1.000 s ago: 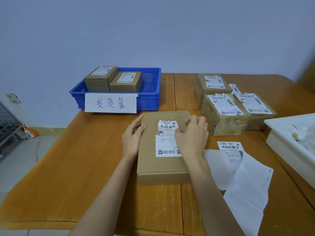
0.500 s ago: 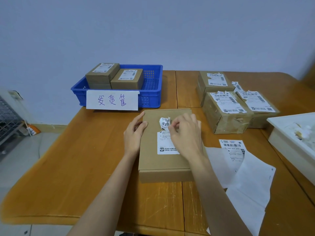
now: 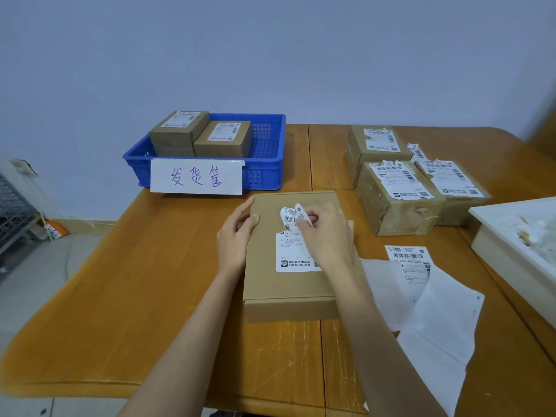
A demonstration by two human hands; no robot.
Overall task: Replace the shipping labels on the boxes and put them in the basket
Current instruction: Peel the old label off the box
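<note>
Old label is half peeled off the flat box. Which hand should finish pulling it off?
Right. The right hand already pinches the crumpled top of the old label, while the left hand lies flat on the flat box at its left edge, steadying it.

White paper sign taped to front wall of the blue basket: handwritten purple "发货筐". Loose label lying right of the flat box: barcode plus number, roughly "350-050-V05-220". Half-peeled label on the flat box: barcode, QR code, bottom line reads about "买低价大牌正品". Labels on the boxes inside the basket: print too small to read.
</note>
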